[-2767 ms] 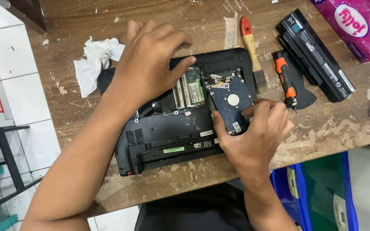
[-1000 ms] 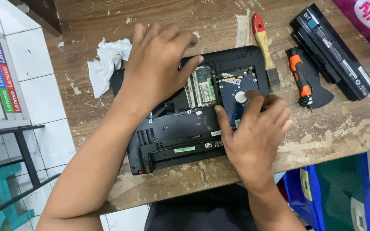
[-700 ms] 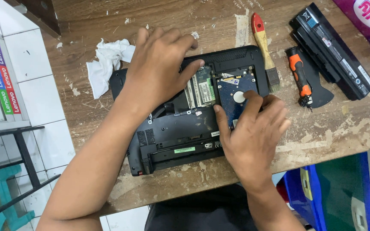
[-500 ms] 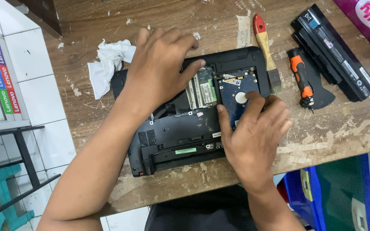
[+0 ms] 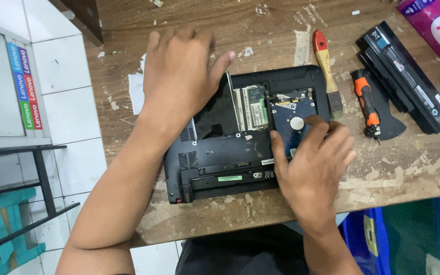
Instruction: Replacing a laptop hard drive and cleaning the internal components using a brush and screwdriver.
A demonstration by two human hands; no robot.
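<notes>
Black laptop (image 5: 230, 153), blue hard drive (image 5: 289, 109), orange-handled screwdriver (image 5: 365, 99), red-tipped brush (image 5: 324, 58)
</notes>
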